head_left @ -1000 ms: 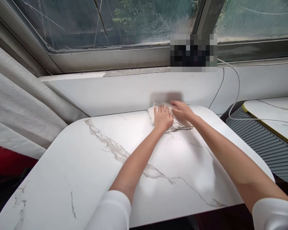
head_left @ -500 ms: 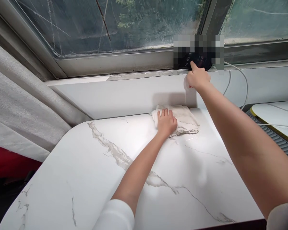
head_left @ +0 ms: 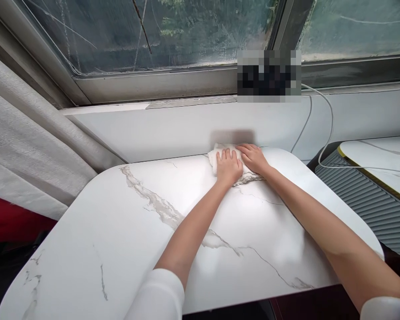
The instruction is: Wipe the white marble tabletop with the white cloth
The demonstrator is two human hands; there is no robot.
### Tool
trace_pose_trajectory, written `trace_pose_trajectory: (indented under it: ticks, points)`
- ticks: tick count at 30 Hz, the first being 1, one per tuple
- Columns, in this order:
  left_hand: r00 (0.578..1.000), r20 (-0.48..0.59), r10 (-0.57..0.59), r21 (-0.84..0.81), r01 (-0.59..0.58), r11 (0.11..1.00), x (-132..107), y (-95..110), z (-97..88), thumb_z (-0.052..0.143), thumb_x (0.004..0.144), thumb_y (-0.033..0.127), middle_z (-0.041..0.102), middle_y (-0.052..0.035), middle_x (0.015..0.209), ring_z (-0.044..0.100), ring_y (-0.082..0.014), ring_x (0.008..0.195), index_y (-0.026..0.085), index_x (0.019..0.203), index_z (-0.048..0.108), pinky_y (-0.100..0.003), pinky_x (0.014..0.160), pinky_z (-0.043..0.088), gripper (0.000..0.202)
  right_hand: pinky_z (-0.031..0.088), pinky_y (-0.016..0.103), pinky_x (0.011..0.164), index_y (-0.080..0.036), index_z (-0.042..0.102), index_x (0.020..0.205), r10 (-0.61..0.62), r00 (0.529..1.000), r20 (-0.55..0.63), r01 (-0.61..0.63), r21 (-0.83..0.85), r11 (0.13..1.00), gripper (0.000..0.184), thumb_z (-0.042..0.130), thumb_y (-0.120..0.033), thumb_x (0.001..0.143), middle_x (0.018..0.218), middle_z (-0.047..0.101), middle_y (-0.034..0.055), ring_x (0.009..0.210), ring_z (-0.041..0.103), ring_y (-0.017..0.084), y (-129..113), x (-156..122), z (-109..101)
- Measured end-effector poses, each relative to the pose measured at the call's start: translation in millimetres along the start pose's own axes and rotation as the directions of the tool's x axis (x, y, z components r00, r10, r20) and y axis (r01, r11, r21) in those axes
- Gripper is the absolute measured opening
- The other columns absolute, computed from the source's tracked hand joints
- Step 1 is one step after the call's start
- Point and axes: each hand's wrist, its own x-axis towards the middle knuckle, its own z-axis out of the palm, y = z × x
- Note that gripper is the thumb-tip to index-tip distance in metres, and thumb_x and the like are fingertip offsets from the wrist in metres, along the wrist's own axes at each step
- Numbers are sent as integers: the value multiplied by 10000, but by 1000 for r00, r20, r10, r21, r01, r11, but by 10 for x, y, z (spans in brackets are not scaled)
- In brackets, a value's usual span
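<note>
A white folded cloth (head_left: 216, 153) lies at the far edge of the white marble table (head_left: 120, 231), close to the wall under the window. My left hand (head_left: 229, 167) rests flat on the cloth, fingers stretched out together. Beside it, my right hand (head_left: 254, 158) also lies flat on the cloth, fingers extended. Most of the cloth is covered by the two hands.
A dark device (head_left: 269, 75), blurred out, sits on the window sill with a white cable (head_left: 326, 115) running down to the right. A second marble table (head_left: 383, 164) and a grey ribbed unit (head_left: 363, 200) stand at the right. A curtain (head_left: 26, 155) hangs at the left.
My right hand came down from the device on the sill and now lies on the cloth next to my left hand. The left hand stayed on the cloth.
</note>
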Motion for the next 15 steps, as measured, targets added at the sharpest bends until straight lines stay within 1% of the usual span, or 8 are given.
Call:
trace_pose_trajectory:
  ticks: [3,6,9,11,15]
  points:
    - [1000,-2,7,9,-7,1000,-70,60,-10,299,982,279,444,-143,1501,351,-270,1414,93,1408,462,-483,1196,191,492,330,481,1110,-171,538,1373,-12,999,37,12,0,1000,522,262,-232,933,1454,513,99,1370,414,267,45,-120,45]
    - [1000,-4,16,9,-16,1000,-180,150,-32,293,982,281,437,-154,1504,350,-278,1415,85,1415,454,-497,1195,186,502,249,551,1155,-183,481,1421,-72,995,70,72,6,997,531,248,-255,949,1500,459,95,1424,347,275,106,-246,6]
    - [1000,11,18,10,-18,1000,-324,256,-68,284,985,290,420,-160,1514,340,-285,1421,83,1426,441,-513,1193,183,512,262,545,1156,-162,466,1430,-80,994,81,79,12,997,538,233,-258,954,1505,449,115,1423,353,274,129,-410,-54]
    - [1000,20,21,8,-21,1000,-436,329,-102,279,989,298,409,-167,1520,331,-291,1426,80,1435,431,-523,1192,181,519,264,527,1163,-169,463,1432,-74,994,83,74,4,997,539,226,-265,958,1507,447,108,1425,352,262,123,-546,-96]
    - [997,62,51,-9,-51,999,-715,484,-183,275,992,311,383,-183,1532,296,-309,1444,65,1453,408,-554,1192,169,539,264,525,1167,-160,450,1441,-85,992,91,88,-23,996,542,220,-282,965,1518,429,120,1434,334,268,119,-885,-182]
